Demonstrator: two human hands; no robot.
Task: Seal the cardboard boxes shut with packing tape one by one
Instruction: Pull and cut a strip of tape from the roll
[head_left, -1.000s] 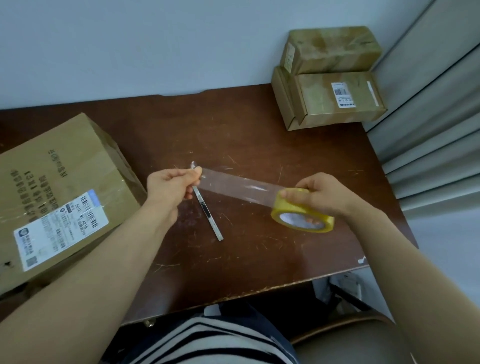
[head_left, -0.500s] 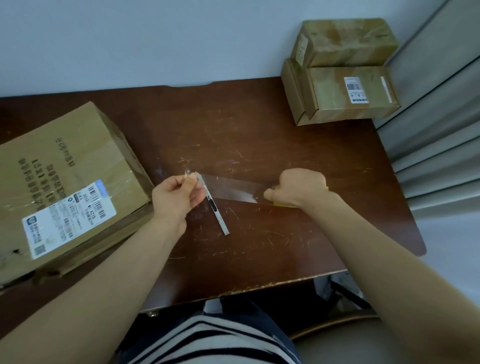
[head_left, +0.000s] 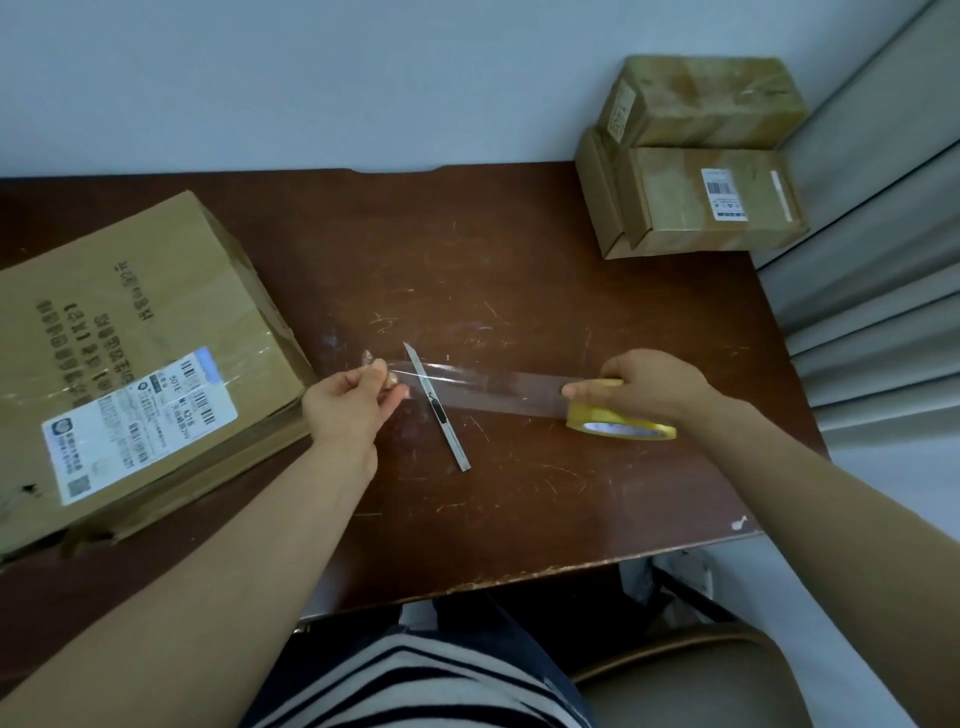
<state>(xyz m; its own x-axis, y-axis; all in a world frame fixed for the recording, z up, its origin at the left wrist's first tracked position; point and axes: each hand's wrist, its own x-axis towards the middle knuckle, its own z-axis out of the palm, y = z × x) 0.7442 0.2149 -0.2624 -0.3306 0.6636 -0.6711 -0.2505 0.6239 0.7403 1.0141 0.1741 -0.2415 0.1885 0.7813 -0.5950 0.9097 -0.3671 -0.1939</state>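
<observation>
My right hand (head_left: 649, 384) grips a yellow roll of clear packing tape (head_left: 618, 423) above the brown table (head_left: 519, 270). A long clear strip of tape (head_left: 498, 388) stretches from the roll to my left hand (head_left: 353, 402), which pinches its free end. A slim silver utility knife (head_left: 439, 410) lies on the table under the strip, blade pointing away from me. A large cardboard box (head_left: 130, 358) with a white shipping label lies at the left, beside my left hand.
Two smaller cardboard boxes (head_left: 696, 156) are stacked at the table's back right corner against the wall. Grey curtain folds (head_left: 883, 260) hang along the right. A chair seat (head_left: 727, 686) is at the lower right.
My hands have moved apart, and the strip of tape between them has grown longer. The roll shows again under my right hand. The knife has not moved.
</observation>
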